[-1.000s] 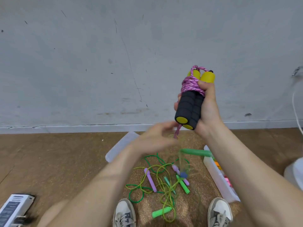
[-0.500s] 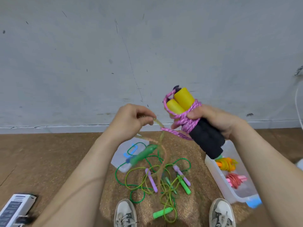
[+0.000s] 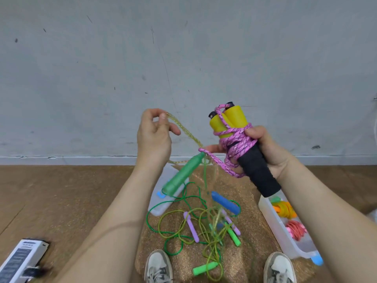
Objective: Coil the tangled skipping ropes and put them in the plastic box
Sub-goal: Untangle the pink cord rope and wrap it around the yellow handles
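The right hand point(image 3: 265, 152) is clenched round a pair of black-and-yellow handles point(image 3: 255, 174) bound together by turns of pink rope point(image 3: 236, 146), held up tilted in front of the wall. The left hand point(image 3: 153, 139) pinches a clear yellowish rope point(image 3: 183, 129) between thumb and fingers, a green handle point(image 3: 181, 176) dangling from it. Below, the rest of the ropes point(image 3: 204, 227) lie tangled on a glittery mat point(image 3: 255, 231), and the plastic box point(image 3: 273, 221) sits on the floor to the right with an orange coil point(image 3: 285, 209) and a pink coil point(image 3: 295, 229) inside.

left hand point(image 3: 154, 137) pinching, right hand point(image 3: 267, 154) gripping (raised)
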{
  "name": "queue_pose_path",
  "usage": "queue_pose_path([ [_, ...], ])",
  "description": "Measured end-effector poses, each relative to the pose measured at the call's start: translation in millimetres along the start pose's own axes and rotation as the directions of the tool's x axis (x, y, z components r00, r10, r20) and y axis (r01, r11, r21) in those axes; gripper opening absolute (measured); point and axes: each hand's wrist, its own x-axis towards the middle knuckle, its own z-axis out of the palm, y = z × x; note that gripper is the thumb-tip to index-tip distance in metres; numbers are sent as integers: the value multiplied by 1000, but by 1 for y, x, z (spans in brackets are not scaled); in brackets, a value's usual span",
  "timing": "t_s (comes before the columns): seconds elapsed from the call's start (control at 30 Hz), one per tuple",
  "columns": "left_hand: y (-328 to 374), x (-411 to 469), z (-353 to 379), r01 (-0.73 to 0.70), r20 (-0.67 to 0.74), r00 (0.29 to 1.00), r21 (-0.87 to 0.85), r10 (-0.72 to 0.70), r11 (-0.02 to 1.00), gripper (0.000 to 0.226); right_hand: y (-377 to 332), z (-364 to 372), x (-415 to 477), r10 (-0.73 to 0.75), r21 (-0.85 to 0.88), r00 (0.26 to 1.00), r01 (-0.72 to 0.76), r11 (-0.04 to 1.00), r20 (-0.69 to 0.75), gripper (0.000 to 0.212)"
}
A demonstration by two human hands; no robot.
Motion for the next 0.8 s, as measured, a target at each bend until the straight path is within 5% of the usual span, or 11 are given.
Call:
queue_pose_path([
  [0.2,12,-15,17,-3,287,957,-90,29,996,23,13,10,10,55,-135,996,-63,989,-64,74],
  [0.3,15,-16,16,-41,267,961,-101,67,994,21,12,18,9,67,-30,994,-65,997,89,65],
  [0.4,12,-17,15,-45,246,967,-73,62,996,14,13,28,9,11,324,960,-106,940,280,51],
  [0.57,5,-17,5,-224,75,975,277,211,935,28,8,16,12,-133,13,987,132,991,90,64],
  [0.63,10,-18,-2,-73,214,976,127,45,989,19,3,13,12,-190,-35,980,192,981,61,66],
  [0.7,16,-24,-4,186,489,855,18,-171,982,13,1,11,12,-226,4,972,226,974,66,67],
  [0.73,16,-27,-4,228,574,794,23,-200,973,10,1,11,12,-240,30,969,238,971,66,68],
  [0.8,12,-32,-1,166,604,785,6,-136,986,25,0,9,13,-255,65,964,251,966,73,71],
])
